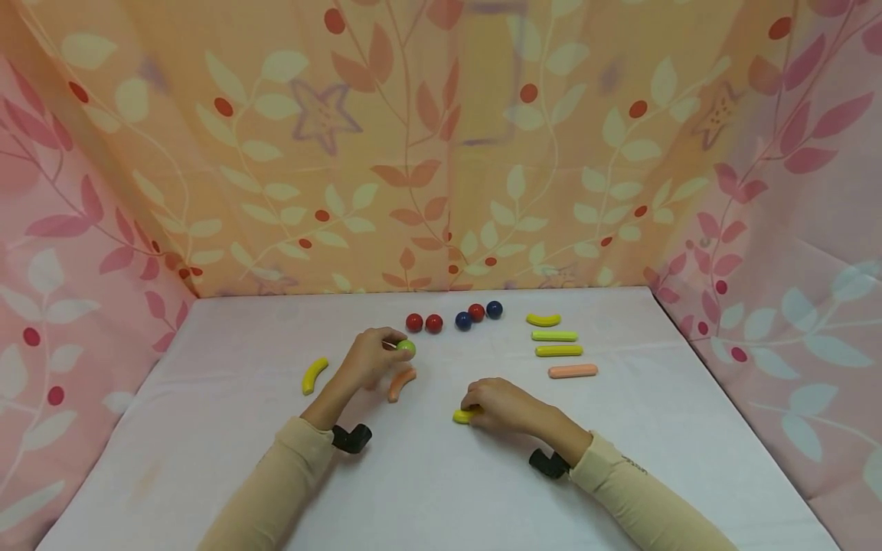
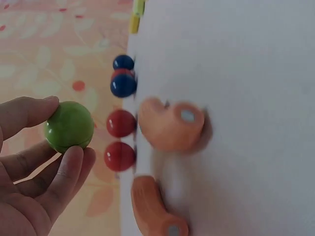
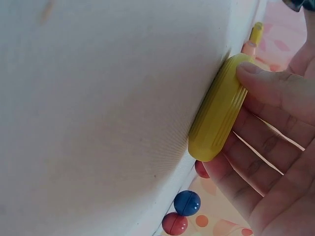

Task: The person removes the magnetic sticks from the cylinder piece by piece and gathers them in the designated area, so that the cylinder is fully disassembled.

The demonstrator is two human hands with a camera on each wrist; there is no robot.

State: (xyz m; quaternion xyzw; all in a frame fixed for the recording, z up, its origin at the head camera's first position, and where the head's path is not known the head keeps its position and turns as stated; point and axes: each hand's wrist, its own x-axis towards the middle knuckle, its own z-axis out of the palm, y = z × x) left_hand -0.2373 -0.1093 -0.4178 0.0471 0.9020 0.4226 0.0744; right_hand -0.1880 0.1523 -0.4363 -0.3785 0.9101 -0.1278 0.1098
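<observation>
My left hand (image 1: 372, 356) pinches a green ball (image 2: 70, 127) between thumb and fingertips, held above the white tabletop. Below it lie two orange curved pieces; one curved piece (image 1: 401, 384) shows whole in the head view, the other mostly hidden by the hand. Nearer the middle front, my right hand (image 1: 501, 405) holds a yellow ridged stick (image 3: 219, 108) low at the table surface. The thumb presses on one end of that stick and the fingers lie along its other side. In the head view only one end of the stick shows.
Red balls (image 1: 423, 323) and dark blue balls (image 1: 494, 310) stand along the back. To the right lie a yellow curved piece (image 1: 543, 320), a lime stick (image 1: 554, 336), a yellow stick (image 1: 559, 350) and a pink stick (image 1: 573, 371). Another yellow curved piece (image 1: 315, 376) is at left. Patterned curtains surround the table.
</observation>
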